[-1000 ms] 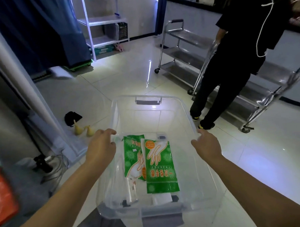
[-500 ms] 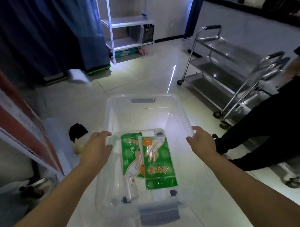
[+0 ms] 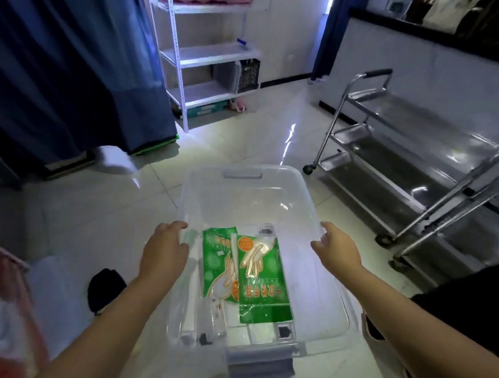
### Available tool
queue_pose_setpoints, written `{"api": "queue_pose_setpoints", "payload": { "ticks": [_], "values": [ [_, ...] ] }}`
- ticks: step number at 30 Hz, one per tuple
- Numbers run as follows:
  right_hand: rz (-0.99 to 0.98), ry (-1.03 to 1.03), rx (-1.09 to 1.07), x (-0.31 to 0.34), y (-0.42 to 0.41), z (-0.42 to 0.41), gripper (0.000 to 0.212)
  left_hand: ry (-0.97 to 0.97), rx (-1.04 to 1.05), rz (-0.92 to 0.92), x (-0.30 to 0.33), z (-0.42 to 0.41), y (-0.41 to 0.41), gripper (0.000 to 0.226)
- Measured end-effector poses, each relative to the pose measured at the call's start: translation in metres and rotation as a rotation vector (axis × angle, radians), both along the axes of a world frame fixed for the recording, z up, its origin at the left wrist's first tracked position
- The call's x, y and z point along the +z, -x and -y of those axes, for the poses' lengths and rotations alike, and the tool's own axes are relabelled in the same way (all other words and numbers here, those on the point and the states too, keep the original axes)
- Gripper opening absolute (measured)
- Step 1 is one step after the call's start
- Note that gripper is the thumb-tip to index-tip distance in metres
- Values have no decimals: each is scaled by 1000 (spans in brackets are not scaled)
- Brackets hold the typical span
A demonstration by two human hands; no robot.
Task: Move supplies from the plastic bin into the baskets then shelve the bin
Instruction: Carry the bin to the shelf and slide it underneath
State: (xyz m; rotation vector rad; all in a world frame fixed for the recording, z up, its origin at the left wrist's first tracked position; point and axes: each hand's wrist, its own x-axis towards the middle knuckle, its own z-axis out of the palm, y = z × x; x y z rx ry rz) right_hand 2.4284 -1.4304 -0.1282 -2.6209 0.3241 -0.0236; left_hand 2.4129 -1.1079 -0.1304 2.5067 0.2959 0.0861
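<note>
While the clear plastic bin (image 3: 242, 189) hangs above the tiled floor in the lower middle of the frame, the left hand (image 3: 163, 255) curls its fingers over the bin's left rim and the right hand (image 3: 336, 249) grips the right rim the same way. Two green glove packets (image 3: 245, 273) lie overlapping on the bin's bottom, toward its near end. A white shelving unit (image 3: 207, 54) stands at the upper centre, and steel carts (image 3: 405, 160) fill the right side.
</note>
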Motion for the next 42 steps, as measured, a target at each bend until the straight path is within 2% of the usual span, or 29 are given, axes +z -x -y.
{"api": "queue_pose_setpoints", "payload": {
  "ticks": [10,16,25,33,38,42],
  "values": [
    [67,-48,-11,-21,-290,16,35,-11,1,9,-18,16,-288,44],
    [22,-101,82,-14,-489,19,39,25,118,-7,-16,22,-445,45],
    [-37,-129,138,-18,-754,-28,41,64,267,11,-24,-17,-666,45],
    [-59,-152,89,-23,-976,-78,47,98,203,4,-34,-68,-907,48],
    [-20,-162,40,-16,-1093,-84,36,73,161,2,-26,-81,-1050,49],
    [-22,-155,29,-32,-1191,-77,31,89,136,-20,-43,-78,-1152,49]
  ]
}}
